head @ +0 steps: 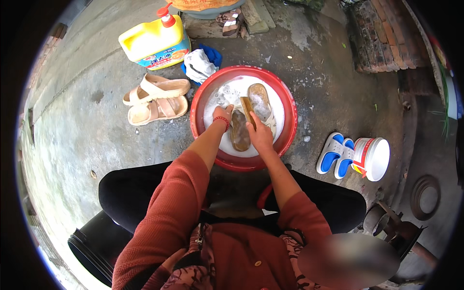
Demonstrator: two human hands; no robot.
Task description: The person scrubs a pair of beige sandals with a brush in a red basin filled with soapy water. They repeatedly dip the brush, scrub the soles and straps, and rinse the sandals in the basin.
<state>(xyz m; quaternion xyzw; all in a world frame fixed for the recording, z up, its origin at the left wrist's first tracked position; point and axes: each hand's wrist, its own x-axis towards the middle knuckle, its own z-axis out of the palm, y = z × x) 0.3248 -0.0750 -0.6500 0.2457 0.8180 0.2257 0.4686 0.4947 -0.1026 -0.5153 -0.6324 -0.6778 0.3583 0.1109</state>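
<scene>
In front of me stands a red plastic basin [197,112] filled with white suds [225,90]. My left hand [223,114] grips the strap side of a sandal with a brown footbed [240,132], at the basin's left. A brush with a wooden back [247,108] is in my right hand [261,135], tilted over that sandal's right edge. Its bristles are hidden from above. A second sandal [258,95] with a brown footbed and pale straps lies foamy in the suds, just right of the brush.
Left of the basin lie beige sandals [159,90]. Beyond them are a yellow pump jug [156,41] and a white cloth [198,67] on blue fabric. White-and-blue slippers [330,154] lean against a white bucket [377,159] at right. A black bucket [99,246] is behind my left knee.
</scene>
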